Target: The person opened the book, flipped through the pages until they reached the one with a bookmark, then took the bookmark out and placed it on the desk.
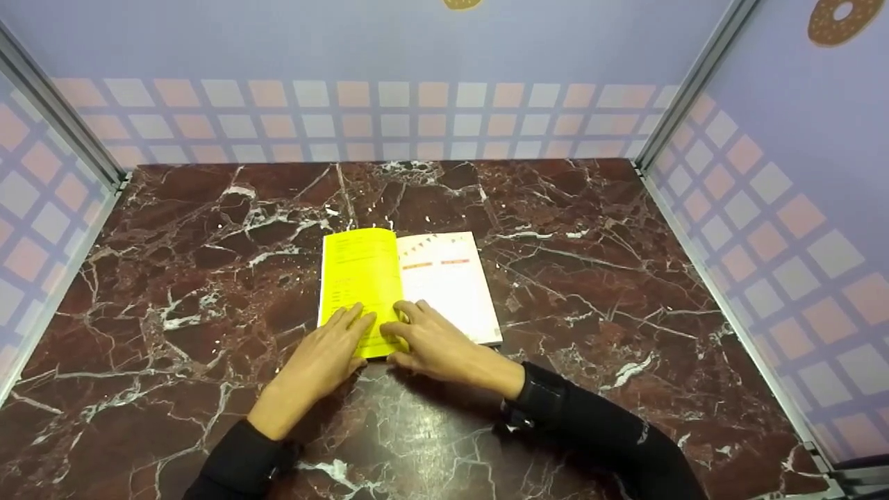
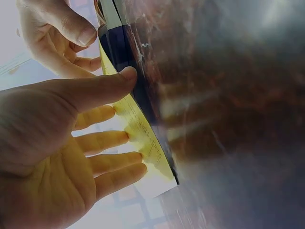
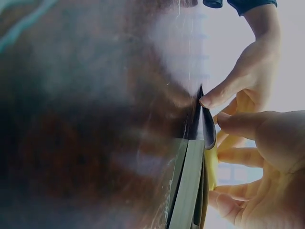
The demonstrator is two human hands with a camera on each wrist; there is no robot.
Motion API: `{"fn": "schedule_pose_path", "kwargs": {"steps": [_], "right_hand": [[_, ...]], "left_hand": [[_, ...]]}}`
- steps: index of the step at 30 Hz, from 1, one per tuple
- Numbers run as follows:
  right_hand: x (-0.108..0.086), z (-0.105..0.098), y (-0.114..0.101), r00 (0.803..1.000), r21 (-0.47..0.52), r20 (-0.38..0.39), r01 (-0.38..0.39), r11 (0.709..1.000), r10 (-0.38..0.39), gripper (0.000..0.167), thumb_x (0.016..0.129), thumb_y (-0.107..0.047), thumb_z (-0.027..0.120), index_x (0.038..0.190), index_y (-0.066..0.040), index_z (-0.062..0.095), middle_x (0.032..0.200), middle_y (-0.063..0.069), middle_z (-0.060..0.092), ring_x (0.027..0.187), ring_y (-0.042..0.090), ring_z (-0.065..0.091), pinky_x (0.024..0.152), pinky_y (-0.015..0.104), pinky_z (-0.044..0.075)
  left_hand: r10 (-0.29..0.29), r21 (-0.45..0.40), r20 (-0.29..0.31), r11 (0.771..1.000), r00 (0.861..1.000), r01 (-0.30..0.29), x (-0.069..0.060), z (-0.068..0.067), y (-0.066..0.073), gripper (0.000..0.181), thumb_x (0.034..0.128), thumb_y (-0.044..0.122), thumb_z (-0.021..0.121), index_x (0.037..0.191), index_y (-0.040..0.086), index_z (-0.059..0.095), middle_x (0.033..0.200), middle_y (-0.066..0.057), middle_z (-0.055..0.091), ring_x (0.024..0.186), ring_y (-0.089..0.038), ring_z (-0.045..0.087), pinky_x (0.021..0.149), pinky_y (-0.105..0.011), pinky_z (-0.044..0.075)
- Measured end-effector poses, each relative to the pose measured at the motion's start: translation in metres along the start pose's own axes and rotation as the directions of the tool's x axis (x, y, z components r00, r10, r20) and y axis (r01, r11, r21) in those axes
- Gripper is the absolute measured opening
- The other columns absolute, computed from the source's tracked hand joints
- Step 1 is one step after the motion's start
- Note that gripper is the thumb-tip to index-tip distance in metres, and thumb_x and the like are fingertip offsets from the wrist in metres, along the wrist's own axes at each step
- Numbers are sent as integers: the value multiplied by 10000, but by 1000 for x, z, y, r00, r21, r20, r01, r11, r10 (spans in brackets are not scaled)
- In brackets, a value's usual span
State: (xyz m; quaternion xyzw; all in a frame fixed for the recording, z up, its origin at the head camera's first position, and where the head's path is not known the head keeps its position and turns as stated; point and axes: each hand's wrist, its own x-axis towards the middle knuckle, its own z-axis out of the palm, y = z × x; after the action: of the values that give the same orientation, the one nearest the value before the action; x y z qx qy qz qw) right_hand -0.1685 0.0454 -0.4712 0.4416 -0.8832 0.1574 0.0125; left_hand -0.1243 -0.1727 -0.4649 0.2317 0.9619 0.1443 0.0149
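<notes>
An open book (image 1: 448, 285) lies on the dark red marbled table, a bright yellow page (image 1: 361, 267) on its left side and a white printed page on its right. The left hand (image 1: 323, 351) rests with its fingertips on the lower part of the yellow page, thumb at the bottom edge. Beside it, the right hand (image 1: 437, 344) touches the page near the spine with slightly bent fingers. In the right wrist view, the book's thick page block (image 3: 188, 183) shows side-on, beside the fingers.
The marbled table (image 1: 597, 278) surrounds the book. Behind it stands a lilac wall (image 1: 389, 42) with pink and white squares, and similar panels flank both sides. Small white specks lie around the book's far edge.
</notes>
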Motion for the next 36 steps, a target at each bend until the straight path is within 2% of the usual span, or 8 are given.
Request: {"fn": "schedule_pose_path", "kwargs": {"steps": [7,16,25,32,36], "right_hand": [[-2,-2,3,999,37,-50,5,999,-3,335,946,-290,747,1222,-103,723,1343,153,611,1094,246,564,955,318,520],[-12,-9,13,998,81,-67,-1,997,6,422,961,-277,727,1316,-55,673,1379,191,604,1204,297,572,1064,384,503],[-33,-25,34,994,134,-71,-72,988,82,504,969,-278,723,1373,4,616,1410,247,569,1278,352,537,1121,481,464],[-53,-38,50,981,188,-75,-160,969,177,548,956,-267,739,1406,7,588,1434,234,554,1319,339,512,1151,486,427],[-62,-42,58,978,186,-86,-170,968,189,572,938,-263,759,1402,22,587,1422,232,561,1307,342,511,1150,495,423]], "left_hand": [[-31,-21,50,999,998,32,1,-2,0,669,913,83,767,1504,-7,467,1559,-320,381,1382,-544,421,1097,-678,401],[-69,-46,103,996,992,74,2,-4,1,643,934,86,740,1509,-1,467,1573,-315,362,1399,-547,394,1095,-698,387],[-89,-86,118,991,989,100,4,-6,2,646,927,61,738,1509,-3,467,1581,-317,344,1415,-544,370,1124,-694,349],[-92,-103,123,989,988,105,5,-5,1,641,925,52,739,1506,1,475,1576,-321,350,1414,-550,368,1130,-690,344],[-93,-110,118,988,989,106,5,-5,1,641,917,43,746,1500,-2,483,1568,-328,358,1405,-558,375,1126,-689,350]]}}
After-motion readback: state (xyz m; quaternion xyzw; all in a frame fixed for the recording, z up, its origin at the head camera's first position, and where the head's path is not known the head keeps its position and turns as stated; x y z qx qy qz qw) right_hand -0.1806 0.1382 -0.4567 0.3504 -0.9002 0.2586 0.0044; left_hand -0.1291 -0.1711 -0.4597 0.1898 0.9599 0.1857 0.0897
